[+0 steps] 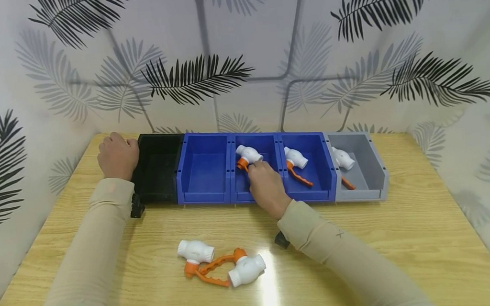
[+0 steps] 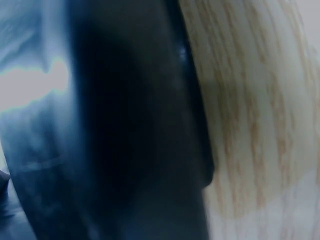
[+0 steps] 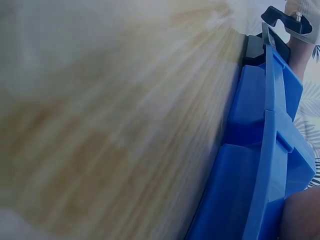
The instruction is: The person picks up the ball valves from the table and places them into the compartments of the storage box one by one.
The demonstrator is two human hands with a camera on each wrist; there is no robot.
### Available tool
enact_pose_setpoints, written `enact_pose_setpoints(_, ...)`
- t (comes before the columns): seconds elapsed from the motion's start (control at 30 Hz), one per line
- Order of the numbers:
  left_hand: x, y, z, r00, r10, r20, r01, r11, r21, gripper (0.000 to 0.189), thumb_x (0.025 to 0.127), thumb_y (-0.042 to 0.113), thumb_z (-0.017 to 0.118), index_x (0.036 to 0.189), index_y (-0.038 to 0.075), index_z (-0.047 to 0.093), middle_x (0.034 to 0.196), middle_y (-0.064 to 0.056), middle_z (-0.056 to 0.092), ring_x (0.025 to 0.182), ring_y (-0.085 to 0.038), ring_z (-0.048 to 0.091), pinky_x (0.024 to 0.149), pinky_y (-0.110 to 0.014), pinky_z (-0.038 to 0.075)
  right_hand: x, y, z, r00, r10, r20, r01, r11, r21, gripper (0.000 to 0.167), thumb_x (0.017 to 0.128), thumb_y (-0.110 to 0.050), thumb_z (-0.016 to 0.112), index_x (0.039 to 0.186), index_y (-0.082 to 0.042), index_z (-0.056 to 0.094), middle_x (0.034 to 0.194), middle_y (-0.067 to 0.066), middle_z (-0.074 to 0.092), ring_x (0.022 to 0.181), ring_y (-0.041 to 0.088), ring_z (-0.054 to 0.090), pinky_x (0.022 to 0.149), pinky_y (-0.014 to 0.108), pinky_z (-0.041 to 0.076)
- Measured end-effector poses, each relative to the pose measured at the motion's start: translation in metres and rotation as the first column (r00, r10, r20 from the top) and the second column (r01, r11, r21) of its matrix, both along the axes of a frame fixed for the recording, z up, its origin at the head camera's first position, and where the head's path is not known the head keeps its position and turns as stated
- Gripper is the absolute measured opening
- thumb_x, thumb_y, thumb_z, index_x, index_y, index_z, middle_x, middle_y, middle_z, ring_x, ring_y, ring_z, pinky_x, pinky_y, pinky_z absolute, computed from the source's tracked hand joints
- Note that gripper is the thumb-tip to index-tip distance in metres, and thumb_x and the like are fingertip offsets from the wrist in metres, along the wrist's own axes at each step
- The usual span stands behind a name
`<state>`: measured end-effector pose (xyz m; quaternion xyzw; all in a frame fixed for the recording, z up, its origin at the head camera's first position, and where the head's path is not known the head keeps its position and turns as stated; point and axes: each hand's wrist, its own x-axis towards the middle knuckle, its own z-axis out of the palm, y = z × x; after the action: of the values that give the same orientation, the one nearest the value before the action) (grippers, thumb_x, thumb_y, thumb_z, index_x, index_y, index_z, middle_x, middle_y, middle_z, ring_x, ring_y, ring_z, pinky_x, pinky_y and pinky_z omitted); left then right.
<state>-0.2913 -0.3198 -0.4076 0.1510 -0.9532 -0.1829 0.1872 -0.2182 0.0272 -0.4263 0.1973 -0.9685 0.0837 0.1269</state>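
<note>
My right hand (image 1: 267, 185) reaches over the front of the middle blue bin (image 1: 243, 197). Its fingers pinch the orange handle of a white ball valve (image 1: 249, 153) lying in that bin; the fingertips are partly hidden. At the far left, my left hand (image 1: 118, 155) is beside the outer wall of the black bin (image 1: 160, 198), knuckles up and thumb toward the rim. The undersides of its fingers are hidden, so I cannot tell whether they grip anything. The black bin's dark wall (image 2: 140, 120) fills much of the left wrist view.
The left blue bin (image 1: 207, 197) stands bare. Ball valves lie in the right blue bin (image 1: 296, 157) and the grey bin (image 1: 343, 158). On the wooden table (image 1: 153, 304), in front of the row, lie two more white valves (image 1: 196, 251) with orange handles. A leaf-patterned backdrop (image 1: 253, 37) rises behind.
</note>
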Motion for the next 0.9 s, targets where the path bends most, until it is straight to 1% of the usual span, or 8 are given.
enact_pose_setpoints(0.2, -0.0006, 0.0006, -0.0006, 1.000, -0.001, -0.007, 0.001, 1.000, -0.007, 0.034, 0.091, 0.022, 0.034, 0.086, -0.009, 0.046, 0.085, -0.028, 0.048, 0.078, -0.046, 0.047, 0.065, -0.058, 0.039, -0.0011, -0.0001, -0.0021, 1.000, -0.002, 0.002, 0.002, 1.000, -0.008, 0.015, 0.081, -0.002, 0.063, 0.095, 0.003, 0.064, 0.087, 0.013, 0.060, 0.079, 0.023, 0.057, 0.065, 0.037, 0.052)
enact_pose_setpoints(0.37, -0.0001, 0.0017, 0.0005, 1.000, -0.002, -0.019, 0.002, 1.000, -0.004, 0.033, 0.091, 0.021, 0.035, 0.084, -0.009, 0.046, 0.084, -0.029, 0.048, 0.077, -0.046, 0.047, 0.065, -0.058, 0.039, -0.0013, -0.0002, -0.0013, 1.000, -0.003, 0.007, 0.003, 1.000, -0.015, 0.011, 0.082, -0.002, 0.062, 0.092, 0.003, 0.064, 0.084, 0.012, 0.060, 0.077, 0.023, 0.057, 0.063, 0.036, 0.051)
enact_pose_setpoints(0.57, 0.0012, 0.0027, 0.0019, 1.000, -0.005, -0.009, 0.005, 1.000, 0.001, 0.034, 0.091, 0.021, 0.034, 0.086, -0.010, 0.046, 0.085, -0.030, 0.048, 0.079, -0.047, 0.046, 0.066, -0.059, 0.039, -0.0023, -0.0003, -0.0017, 1.000, -0.006, 0.004, 0.006, 1.000, -0.015, 0.010, 0.081, -0.002, 0.062, 0.090, 0.003, 0.065, 0.081, 0.012, 0.060, 0.073, 0.022, 0.058, 0.062, 0.036, 0.052)
enact_pose_setpoints(0.9, 0.0023, 0.0034, 0.0019, 1.000, -0.001, -0.019, 0.001, 1.000, 0.002, 0.035, 0.092, 0.022, 0.034, 0.086, -0.009, 0.047, 0.084, -0.029, 0.048, 0.078, -0.047, 0.047, 0.065, -0.059, 0.039, -0.0033, -0.0023, -0.0002, 0.999, -0.027, 0.032, 0.027, 1.000, 0.001, 0.010, 0.081, -0.002, 0.061, 0.089, 0.002, 0.066, 0.080, 0.012, 0.061, 0.073, 0.022, 0.059, 0.063, 0.037, 0.052)
